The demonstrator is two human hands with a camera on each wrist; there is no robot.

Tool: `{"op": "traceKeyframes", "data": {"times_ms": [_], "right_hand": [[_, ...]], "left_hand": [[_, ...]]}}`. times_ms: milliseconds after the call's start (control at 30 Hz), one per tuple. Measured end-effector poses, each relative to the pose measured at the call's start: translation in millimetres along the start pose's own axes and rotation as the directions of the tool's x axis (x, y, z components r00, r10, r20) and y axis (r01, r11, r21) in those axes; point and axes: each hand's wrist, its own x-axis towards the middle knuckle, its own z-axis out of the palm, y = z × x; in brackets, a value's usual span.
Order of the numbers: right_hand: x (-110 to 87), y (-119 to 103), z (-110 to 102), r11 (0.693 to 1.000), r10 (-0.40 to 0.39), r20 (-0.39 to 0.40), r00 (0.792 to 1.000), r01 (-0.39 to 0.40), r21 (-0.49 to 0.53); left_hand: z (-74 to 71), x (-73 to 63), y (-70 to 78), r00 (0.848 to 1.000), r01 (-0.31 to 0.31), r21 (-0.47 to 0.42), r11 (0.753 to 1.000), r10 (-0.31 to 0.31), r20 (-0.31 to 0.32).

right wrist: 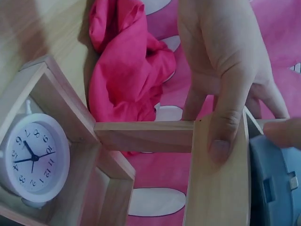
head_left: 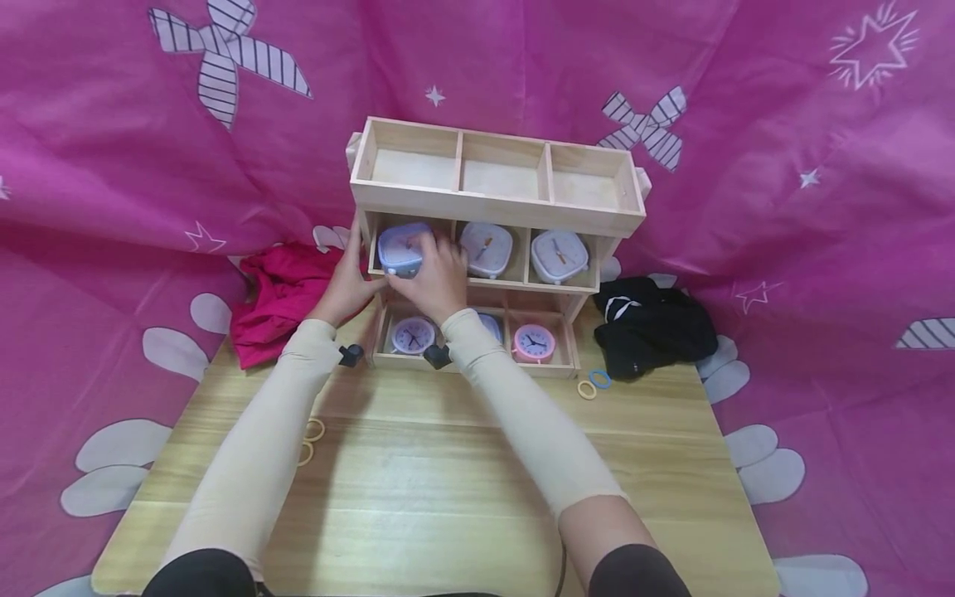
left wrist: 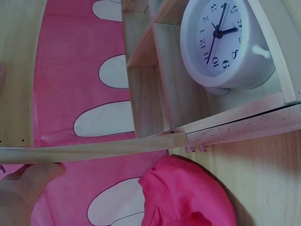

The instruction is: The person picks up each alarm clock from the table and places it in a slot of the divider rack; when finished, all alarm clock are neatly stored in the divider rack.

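A three-tier wooden shelf (head_left: 492, 203) stands at the back of the table. In its middle tier, at the left, sits a blue rounded-square alarm clock (head_left: 403, 247), tilted back. My right hand (head_left: 440, 278) holds this clock, fingers on its face and thumb low at its front; the blue casing (right wrist: 275, 174) shows in the right wrist view. My left hand (head_left: 346, 286) grips the left end of the middle tier, thumb on the front board (right wrist: 218, 174) and fingers along the side. Beside the blue clock are two whitish rounded-square clocks (head_left: 487, 250).
The bottom tier holds a white round clock (head_left: 413, 336), a partly hidden blue one and a pink clock (head_left: 533, 342). Red cloth (head_left: 279, 298) lies left, black cloth (head_left: 652, 327) right. Yellow rings (head_left: 315, 429) and a blue ring (head_left: 600, 379) lie on the table (head_left: 418, 497).
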Motion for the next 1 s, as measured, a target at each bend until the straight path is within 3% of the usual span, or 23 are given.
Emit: {"op": "traceKeyframes", "data": {"times_ms": [67,167,300,467,867,1000], "right_hand": [[4.9,-2,3,0.998,0.026,0.001,1.000,-0.026,-0.054],[11.1,-5,8,0.992,0.060,-0.005,0.998,-0.060,-0.107],[14.6,-6,16,0.989,0.083,-0.023,0.996,-0.085,-0.123],[11.7,-5,20,0.990,0.085,-0.040,0.996,-0.089,-0.113],[-0.8,6,30,0.987,0.016,-0.033,0.999,-0.021,-0.162],[-12.1,14,26,0.995,-0.043,-0.082,0.996,0.035,-0.096]], "left_hand": [[0.9,-2.1,9.6,1.000,0.008,-0.010,1.000,-0.008,0.007],[1.9,-2.6,9.0,1.000,0.011,-0.021,1.000,-0.011,0.008],[2.0,-0.7,-2.1,1.000,0.007,-0.007,1.000,-0.007,0.003],[3.0,0.0,-0.1,0.999,0.039,0.010,0.999,-0.039,0.009],[3.3,1.5,-2.0,0.999,0.036,0.019,0.999,-0.037,0.012],[4.9,-0.9,0.0,1.000,0.012,0.047,0.999,-0.011,-0.014]]}}
